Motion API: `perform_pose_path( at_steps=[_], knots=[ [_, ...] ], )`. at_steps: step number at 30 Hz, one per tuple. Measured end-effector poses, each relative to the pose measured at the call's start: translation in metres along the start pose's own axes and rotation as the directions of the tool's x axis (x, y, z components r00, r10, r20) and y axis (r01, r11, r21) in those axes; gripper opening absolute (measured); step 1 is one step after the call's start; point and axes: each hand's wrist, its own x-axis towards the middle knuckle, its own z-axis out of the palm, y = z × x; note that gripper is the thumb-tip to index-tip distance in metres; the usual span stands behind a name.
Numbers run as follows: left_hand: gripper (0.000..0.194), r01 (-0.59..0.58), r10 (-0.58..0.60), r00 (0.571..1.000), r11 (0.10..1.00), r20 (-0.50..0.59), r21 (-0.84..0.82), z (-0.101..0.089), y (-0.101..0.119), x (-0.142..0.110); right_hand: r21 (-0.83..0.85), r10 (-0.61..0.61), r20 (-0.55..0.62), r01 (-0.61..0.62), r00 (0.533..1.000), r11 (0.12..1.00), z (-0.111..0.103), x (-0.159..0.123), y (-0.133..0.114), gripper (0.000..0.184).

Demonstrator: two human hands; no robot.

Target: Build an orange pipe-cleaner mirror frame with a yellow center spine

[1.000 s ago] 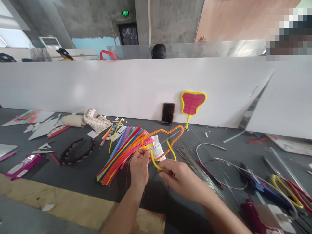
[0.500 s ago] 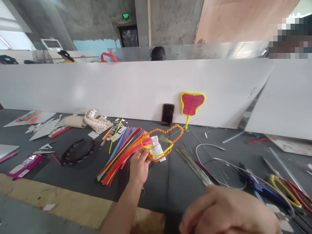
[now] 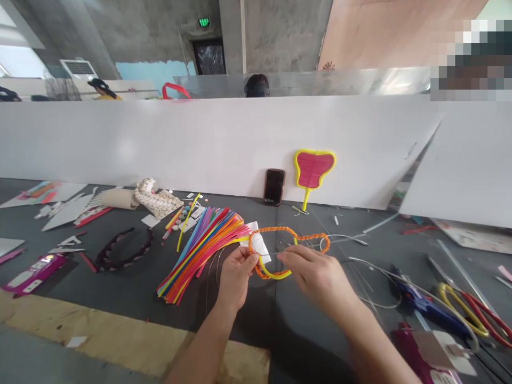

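My left hand (image 3: 236,274) is closed, pinching the left side of an orange twisted pipe-cleaner loop (image 3: 276,229). A yellow pipe cleaner (image 3: 276,276) curves along the lower part of this loop. My right hand (image 3: 320,274) is also closed, its fingertips together inside the loop; a thin wire seems to run between the two hands, though it is hard to make out. The loop's narrower end sticks out to the right behind my right hand. Beside my left hand lies a bundle of coloured pipe cleaners (image 3: 200,256), with white paper (image 3: 262,248) at its upper end.
Against the white partition (image 3: 180,144) lean a phone (image 3: 274,186) and a yellow-edged red fan shape (image 3: 314,170). A dark braided headband (image 3: 124,253) lies left. A blue glue gun (image 3: 424,306), scissors (image 3: 460,304) and a coiled grey cable (image 3: 384,266) lie right. Other people sit beyond the partition.
My right hand has come up from the lower right to the loop and closed its fingers there. The loop has turned, with its narrow end swinging lower and to the right.
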Motion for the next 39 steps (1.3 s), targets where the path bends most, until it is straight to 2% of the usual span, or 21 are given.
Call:
perform_pose_path(
  at_steps=[4,7,11,15,19,27,31,39],
  knots=[
    [0.02,0.01,-0.009,1.0,1.0,0.026,-0.016,0.003,0.001,-0.004,-0.153,-0.025,0.181,0.053,0.983,0.987,0.015,0.005,-0.008,0.013],
    [0.019,0.004,-0.004,0.999,1.0,0.034,-0.005,0.004,0.0,-0.004,-0.134,-0.037,0.219,0.067,0.975,0.989,0.017,0.008,-0.014,0.011],
    [0.019,-0.019,0.018,0.999,1.0,0.034,0.022,0.004,-0.001,-0.005,0.056,-0.052,0.15,0.044,0.987,0.997,0.015,0.008,-0.014,0.022],
    [0.019,-0.013,0.008,0.996,0.999,0.084,0.049,0.004,-0.001,-0.007,0.142,0.066,0.048,-0.073,0.997,0.987,0.018,0.007,-0.008,0.025],
    [0.02,-0.006,-0.001,0.994,0.998,0.111,0.069,0.002,-0.003,-0.009,0.088,0.155,-0.037,-0.151,0.987,0.985,0.023,0.005,-0.006,0.026],
    [0.02,-0.075,0.057,0.991,0.986,0.121,0.152,0.003,-0.007,-0.011,-0.081,0.179,-0.099,-0.187,0.979,0.979,0.026,0.003,-0.01,0.024],
    [0.018,-0.101,0.079,0.989,0.979,0.127,0.178,0.005,-0.005,-0.014,-0.098,0.19,-0.099,-0.2,0.977,0.975,0.028,0.001,-0.009,0.026],
    [0.016,-0.136,0.125,0.99,0.968,0.067,0.209,0.007,-0.007,-0.015,-0.138,0.209,-0.116,-0.224,0.971,0.965,0.03,0.002,-0.008,0.031]
  ],
)
